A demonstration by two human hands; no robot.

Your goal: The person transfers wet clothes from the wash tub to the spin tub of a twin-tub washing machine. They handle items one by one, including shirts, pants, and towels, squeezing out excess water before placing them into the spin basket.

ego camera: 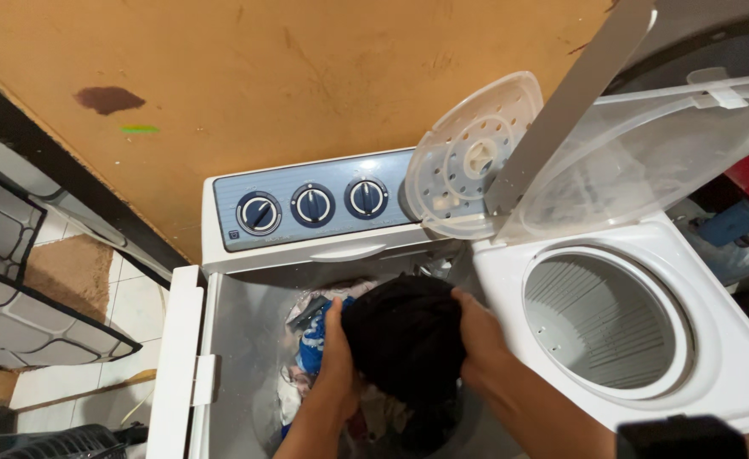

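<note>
Black cloth [404, 336] sits bunched up over wash tub [238, 340], near tub's back edge, just below knobs [312, 204]. Looks soft and floppy; may be wet and a bit heavy, cannot tell for sure. Not slippery, will not break. Best to grab by both sides of bundle. Left hand [336, 357] presses left side, fingers closed on cloth. Right hand [480, 336] wraps right side, fingers closed on cloth too. Both arms reach up from bottom edge. Other clothes [310, 344] lie under. Spin tub [604, 319] to right holds nothing.
</note>
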